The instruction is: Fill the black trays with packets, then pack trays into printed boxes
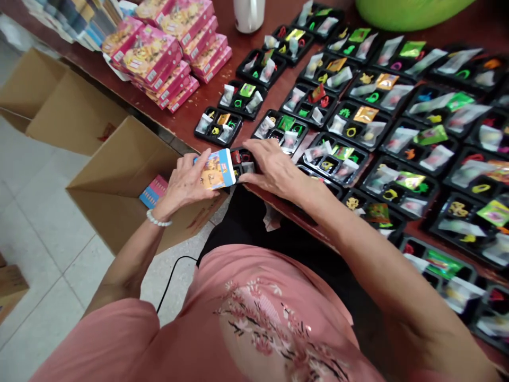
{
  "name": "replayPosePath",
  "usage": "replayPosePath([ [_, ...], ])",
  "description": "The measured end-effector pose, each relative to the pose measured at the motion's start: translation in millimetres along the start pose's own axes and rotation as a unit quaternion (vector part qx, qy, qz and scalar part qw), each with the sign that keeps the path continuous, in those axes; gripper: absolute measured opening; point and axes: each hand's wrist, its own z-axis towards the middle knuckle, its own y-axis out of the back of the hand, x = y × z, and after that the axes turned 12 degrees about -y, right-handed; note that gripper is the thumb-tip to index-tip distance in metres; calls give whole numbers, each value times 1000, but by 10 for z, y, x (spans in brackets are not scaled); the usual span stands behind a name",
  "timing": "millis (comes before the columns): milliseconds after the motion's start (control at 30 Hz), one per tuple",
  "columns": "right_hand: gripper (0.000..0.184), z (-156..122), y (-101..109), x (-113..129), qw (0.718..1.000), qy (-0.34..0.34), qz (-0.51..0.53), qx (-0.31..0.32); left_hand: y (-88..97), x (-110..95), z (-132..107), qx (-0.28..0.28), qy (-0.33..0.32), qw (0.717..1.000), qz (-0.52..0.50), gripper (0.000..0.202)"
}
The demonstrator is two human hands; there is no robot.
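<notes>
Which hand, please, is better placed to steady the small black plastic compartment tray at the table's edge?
Probably the right: the right hand already lies against the black plastic tray, whereas the left hand is occupied holding the blue-and-yellow printed card beside it.

Counted in view: 2 hands are logged, the left hand (pixel 185 183) holding 1 printed card (pixel 214 170) and the right hand (pixel 274 167) resting on a tray, with 1 white bead bracelet (pixel 159 218) noted on the left wrist. Roughly 25 black compartment trays (pixel 199 127) are counted, the exact figure being blocked by hands and frame edges, and at least 8 pink boxes (pixel 147 53) are counted in the stacks, some being hidden. 2 cardboard cartons (pixel 115 164), 1 pink-and-blue card (pixel 153 191), 1 white cup (pixel 248 13), 1 green basin (pixel 409 8) and 1 black cable (pixel 175 281) are also recorded
</notes>
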Motion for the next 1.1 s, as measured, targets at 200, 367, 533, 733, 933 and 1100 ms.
replayPosePath([
  [200, 15, -41, -1, 107, 983, -184, -1, -11, -24, -63, 13, -4, 16, 1000, -4, 126],
  [367, 5, 100, -111, 190, 952, -269, 146, 0, -13, -158, 31, 7, 22, 1000, -2, 124],
  [533, 21, 38, -120, 297, 865, -350, 357, 42, -56, -151, -55, -3, 16, 999, -32, 121],
  [733, 41, -107, -10, 486, 814, -323, 482, 7, -100, -140, -189, -52, -12, 992, -117, 125],
  [933, 42, -301, 44, 577, 803, -308, 510, 5, -107, -220, -291, -75, -33, 984, -158, 132],
  [1100, 50, -427, 30, 661, 784, -333, 525, -2, -137, -353, -339, -72, -45, 979, -186, 132],
])
